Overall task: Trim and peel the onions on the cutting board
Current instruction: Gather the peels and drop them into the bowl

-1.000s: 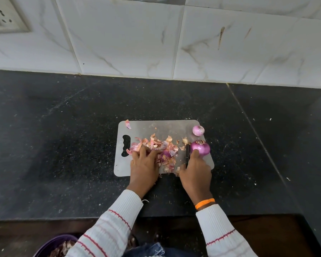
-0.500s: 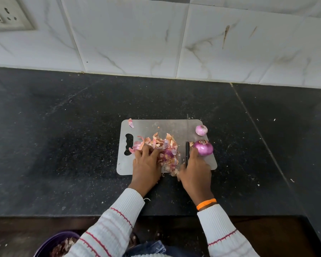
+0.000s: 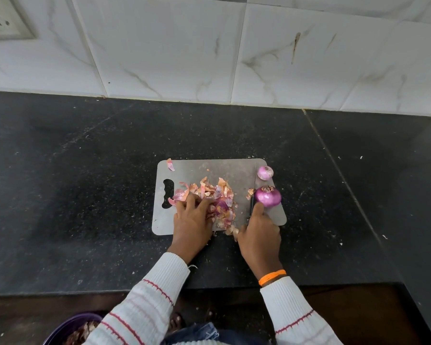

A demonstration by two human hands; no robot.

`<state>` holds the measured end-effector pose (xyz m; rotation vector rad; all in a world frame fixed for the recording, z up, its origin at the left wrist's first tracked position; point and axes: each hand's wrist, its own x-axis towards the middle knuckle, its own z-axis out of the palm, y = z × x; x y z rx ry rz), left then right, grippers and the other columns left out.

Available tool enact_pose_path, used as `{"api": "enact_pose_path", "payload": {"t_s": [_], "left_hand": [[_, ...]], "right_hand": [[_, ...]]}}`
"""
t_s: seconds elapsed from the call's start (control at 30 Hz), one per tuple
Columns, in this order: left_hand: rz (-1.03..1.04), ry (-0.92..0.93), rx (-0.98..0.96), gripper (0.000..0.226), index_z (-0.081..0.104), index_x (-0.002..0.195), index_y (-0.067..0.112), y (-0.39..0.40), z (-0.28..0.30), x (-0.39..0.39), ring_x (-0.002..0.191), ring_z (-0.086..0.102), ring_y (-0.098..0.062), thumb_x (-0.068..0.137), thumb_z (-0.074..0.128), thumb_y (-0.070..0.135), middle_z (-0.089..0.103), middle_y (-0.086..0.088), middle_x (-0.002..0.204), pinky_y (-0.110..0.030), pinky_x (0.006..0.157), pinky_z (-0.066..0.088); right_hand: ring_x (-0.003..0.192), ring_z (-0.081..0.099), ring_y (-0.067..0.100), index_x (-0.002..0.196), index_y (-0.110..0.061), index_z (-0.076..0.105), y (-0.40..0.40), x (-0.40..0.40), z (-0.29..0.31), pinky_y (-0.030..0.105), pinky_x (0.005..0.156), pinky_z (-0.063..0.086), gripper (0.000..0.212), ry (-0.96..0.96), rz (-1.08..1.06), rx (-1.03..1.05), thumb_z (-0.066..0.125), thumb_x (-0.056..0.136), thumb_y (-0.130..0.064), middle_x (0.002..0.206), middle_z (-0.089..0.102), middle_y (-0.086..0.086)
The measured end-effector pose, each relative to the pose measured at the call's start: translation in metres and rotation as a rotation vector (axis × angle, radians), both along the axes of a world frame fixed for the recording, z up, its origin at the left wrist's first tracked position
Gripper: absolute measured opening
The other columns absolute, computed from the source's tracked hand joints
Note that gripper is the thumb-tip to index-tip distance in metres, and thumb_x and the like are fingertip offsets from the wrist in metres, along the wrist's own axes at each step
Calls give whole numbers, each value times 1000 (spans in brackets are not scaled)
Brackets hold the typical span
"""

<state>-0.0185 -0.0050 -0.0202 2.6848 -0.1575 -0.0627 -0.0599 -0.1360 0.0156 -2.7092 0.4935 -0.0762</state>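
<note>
A grey cutting board [image 3: 204, 170] lies on the black counter. A heap of pink and brown onion peels [image 3: 214, 195] covers its middle. My left hand [image 3: 192, 220] rests on the left side of the heap, fingers spread over the peels. My right hand [image 3: 259, 235] grips a dark-handled knife [image 3: 253, 192], blade pointing away along the board's right side. A large purple onion [image 3: 269, 196] sits just right of the blade by my fingertip. Behind it, at the board's far right corner, is a small peeled onion [image 3: 265, 173].
One loose peel [image 3: 170, 165] lies at the board's far left corner. A purple bowl of peels [image 3: 72, 331] sits below the counter's front edge at lower left. The tiled wall [image 3: 209, 51] rises behind, with a socket [image 3: 0, 23] at upper left.
Both hands have pulled slightly toward the board's near edge, dragging the peel heap with them. Some peels now hang over the near edge. The onions have stayed put.
</note>
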Motion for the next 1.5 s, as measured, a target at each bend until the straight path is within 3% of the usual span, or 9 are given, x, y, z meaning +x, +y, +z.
{"api": "enact_pose_path", "payload": {"t_s": [0.53, 0.77, 1.0, 1.2, 1.4, 1.5], "left_hand": [[-9, 1, -17, 49, 41, 135, 33, 1, 1, 0, 114, 31, -25, 88, 56, 30, 36, -2, 132, -35, 94, 37], [-12, 14, -4, 52, 39, 136, 34, 2, 0, 1, 116, 30, -26, 88, 57, 29, 34, -2, 134, -36, 97, 37], [-7, 7, -6, 52, 39, 136, 31, 1, 2, 1, 116, 31, -26, 87, 58, 30, 35, -2, 134, -35, 96, 37], [-10, 12, 0, 51, 39, 136, 30, 1, 4, 0, 117, 30, -25, 88, 57, 32, 34, -2, 135, -33, 96, 37], [-79, 40, -122, 60, 37, 139, 20, 8, 9, 2, 122, 34, -27, 85, 63, 20, 36, -5, 137, -32, 104, 30], [-44, 67, -196, 65, 38, 138, 16, 20, 11, 2, 125, 38, -27, 80, 67, 11, 39, -7, 137, -34, 106, 32]], "right_hand": [[106, 60, 21, 133, -10, 38, 4, 5, -6, 26, 82, 48, 48, -74, 150, 54, 59, 90, -21, 116, 61, 9], [103, 62, 21, 126, -12, 38, 2, 5, -4, 25, 79, 51, 43, -36, -3, 30, 60, 90, -19, 115, 60, 9], [105, 60, 21, 124, -13, 41, 3, 8, -13, 27, 81, 50, 39, -44, 116, 89, 59, 91, -20, 115, 60, 8], [107, 59, 22, 130, -12, 36, -7, 8, -11, 29, 83, 50, 45, -8, 46, 98, 57, 91, -17, 117, 59, 9], [88, 56, 14, 108, -16, 47, -11, 11, -10, 22, 65, 38, 19, -87, 188, 48, 56, 91, -19, 104, 54, 0], [84, 58, 14, 102, -18, 52, -24, 13, -4, 25, 64, 45, 15, -151, 231, 60, 59, 89, -18, 99, 58, -2]]}}
